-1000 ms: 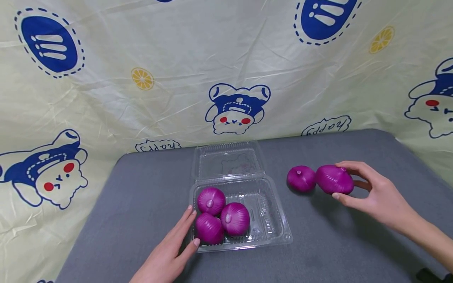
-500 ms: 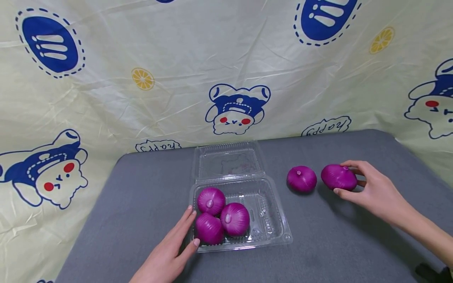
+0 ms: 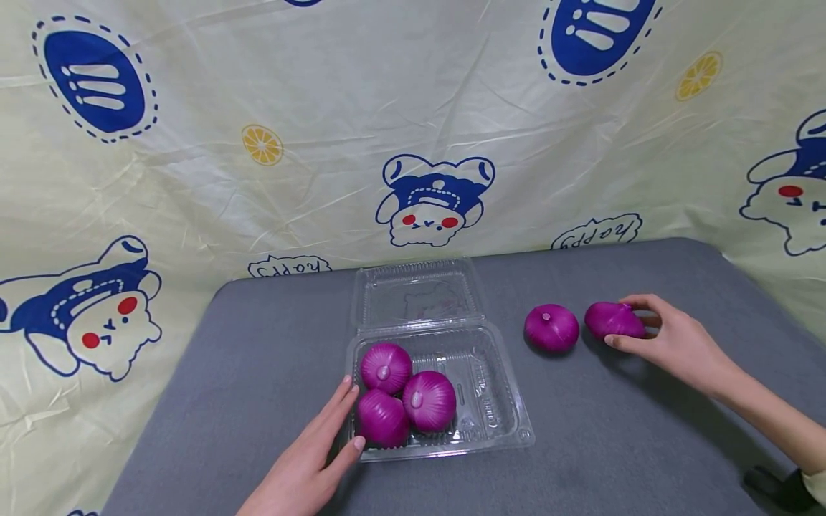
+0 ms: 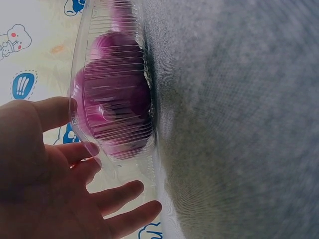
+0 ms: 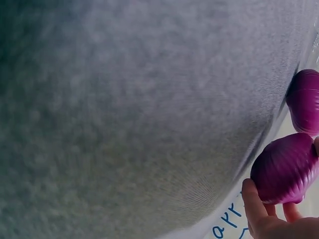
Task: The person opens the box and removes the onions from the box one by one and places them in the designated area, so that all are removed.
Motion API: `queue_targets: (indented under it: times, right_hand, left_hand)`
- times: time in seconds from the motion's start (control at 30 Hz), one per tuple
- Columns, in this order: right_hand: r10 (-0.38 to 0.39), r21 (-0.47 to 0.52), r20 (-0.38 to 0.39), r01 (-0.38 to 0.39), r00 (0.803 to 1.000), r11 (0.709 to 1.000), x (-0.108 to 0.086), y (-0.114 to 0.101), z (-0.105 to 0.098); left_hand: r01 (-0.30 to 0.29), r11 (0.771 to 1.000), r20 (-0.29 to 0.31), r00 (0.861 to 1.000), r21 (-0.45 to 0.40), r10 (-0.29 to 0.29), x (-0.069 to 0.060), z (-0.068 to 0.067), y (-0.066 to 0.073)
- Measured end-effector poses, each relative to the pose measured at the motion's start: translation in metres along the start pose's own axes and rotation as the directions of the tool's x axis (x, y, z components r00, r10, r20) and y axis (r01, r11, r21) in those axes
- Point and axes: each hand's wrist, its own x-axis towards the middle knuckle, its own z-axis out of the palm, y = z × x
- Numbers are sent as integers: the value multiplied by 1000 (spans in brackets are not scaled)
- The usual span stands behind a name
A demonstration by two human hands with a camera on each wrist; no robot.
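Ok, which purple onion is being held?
The rightmost purple onion in the head view, gripped by the right hand. Its neighbour sits ungripped on the grey table; the other three lie in the open clear clamshell.

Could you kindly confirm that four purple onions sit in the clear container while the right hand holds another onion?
Not quite: the head view shows three purple onions in the clear container, not four. The right hand does hold another onion.
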Motion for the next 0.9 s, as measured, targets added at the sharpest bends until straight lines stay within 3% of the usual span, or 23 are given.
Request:
queue_targets:
  times: [0.27,0.53,0.9]
  right_hand:
    - [28,4,43,-28,999,1000,1,0,5]
    - [15,5,66,-15,998,1000,-1,-5,8]
    - [-7,33,69,5,998,999,-5,-6,2]
  left_hand:
    - [-9,1000,12,1000,-11,9,0,-1,-1]
    - [24,1000,22,999,-5,-24,0,0,-1]
    - [-15,1000,8,1000,16,15,0,0,-1]
